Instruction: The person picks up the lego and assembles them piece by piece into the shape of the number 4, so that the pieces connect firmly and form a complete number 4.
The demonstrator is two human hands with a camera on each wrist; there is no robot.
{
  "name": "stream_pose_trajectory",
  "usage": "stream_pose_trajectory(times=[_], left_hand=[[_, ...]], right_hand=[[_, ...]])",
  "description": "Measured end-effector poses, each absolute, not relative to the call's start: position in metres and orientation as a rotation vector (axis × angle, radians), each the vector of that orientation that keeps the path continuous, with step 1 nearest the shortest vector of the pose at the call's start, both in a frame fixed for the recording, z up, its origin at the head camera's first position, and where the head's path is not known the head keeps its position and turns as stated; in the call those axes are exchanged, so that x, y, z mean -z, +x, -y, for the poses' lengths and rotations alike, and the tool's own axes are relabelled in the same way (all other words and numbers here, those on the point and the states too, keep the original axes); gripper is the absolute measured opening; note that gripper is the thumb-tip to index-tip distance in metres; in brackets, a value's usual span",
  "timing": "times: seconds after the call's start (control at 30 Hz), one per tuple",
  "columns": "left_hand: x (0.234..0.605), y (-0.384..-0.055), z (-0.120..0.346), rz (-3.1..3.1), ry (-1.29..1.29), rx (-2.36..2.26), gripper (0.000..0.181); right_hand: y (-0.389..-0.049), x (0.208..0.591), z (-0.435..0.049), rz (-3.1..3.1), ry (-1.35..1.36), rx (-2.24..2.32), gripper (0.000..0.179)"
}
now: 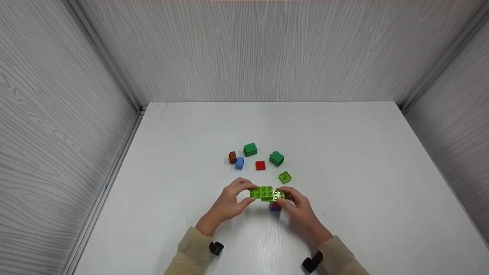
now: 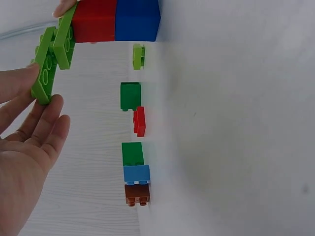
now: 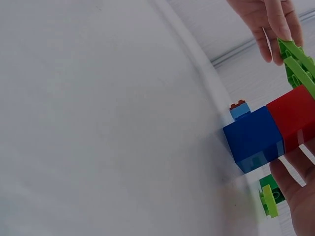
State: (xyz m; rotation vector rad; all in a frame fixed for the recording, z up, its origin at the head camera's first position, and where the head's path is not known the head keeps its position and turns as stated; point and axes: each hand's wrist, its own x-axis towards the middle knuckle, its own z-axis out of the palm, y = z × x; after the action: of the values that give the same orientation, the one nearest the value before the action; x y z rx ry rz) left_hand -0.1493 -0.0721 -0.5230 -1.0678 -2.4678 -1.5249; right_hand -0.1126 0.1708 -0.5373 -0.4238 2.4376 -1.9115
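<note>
One lime-green plastic plate with two rows of studs [image 1: 261, 192] is pinched at its outer end by the thumb and fingers of the person's left hand [image 1: 226, 200]. Opposite, the right hand [image 1: 300, 206] pinches the far end of a second lime-green studded plate [image 1: 276, 196], which sits on a glossy red plastic brick [image 2: 93, 20] above a dark blue plastic brick [image 2: 138, 19]. Both grips are at the ends, presumably leaving the middle free, where the first plate overlaps the second; whether they are locked together, I cannot tell.

So both plates lie between the hands, with the bricks beneath the second, close by the right fingers. Just beyond, on the white tabletop [image 1: 366, 172], lie a small lime-green square plate [image 1: 284, 177], a red square plastic piece [image 1: 260, 165], a nearer dark green plastic brick [image 1: 276, 158], a farther dark green plastic brick [image 1: 250, 149], a light blue plastic brick [image 1: 239, 163] and a brown plastic brick [image 1: 232, 157], perhaps spread there to be reachable without crowding the fingers.
</note>
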Motion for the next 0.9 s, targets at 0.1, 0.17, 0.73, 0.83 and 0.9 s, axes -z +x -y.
stream_pose_trajectory(times=[0.1, 0.17, 0.73, 0.83, 0.9], left_hand=[[0.521, -0.149, 0.072, 2.492, -1.08, 1.503, 0.03], [0.52, -0.149, 0.072, 2.509, -1.091, 1.481, 0.031], [0.519, -0.148, 0.056, 2.538, -1.041, 1.465, 0.032], [0.52, -0.147, 0.051, 2.532, -1.053, 1.456, 0.032], [0.521, -0.147, 0.048, 2.517, -1.072, 1.443, 0.032]], right_hand=[[-0.113, 0.536, -0.171, -2.448, -0.449, 1.909, 0.032], [-0.113, 0.536, -0.171, -2.45, -0.461, 1.912, 0.031], [-0.113, 0.535, -0.172, -2.452, -0.482, 1.91, 0.029], [-0.113, 0.536, -0.172, -2.465, -0.511, 1.904, 0.03], [-0.113, 0.537, -0.172, -2.472, -0.538, 1.907, 0.029]])
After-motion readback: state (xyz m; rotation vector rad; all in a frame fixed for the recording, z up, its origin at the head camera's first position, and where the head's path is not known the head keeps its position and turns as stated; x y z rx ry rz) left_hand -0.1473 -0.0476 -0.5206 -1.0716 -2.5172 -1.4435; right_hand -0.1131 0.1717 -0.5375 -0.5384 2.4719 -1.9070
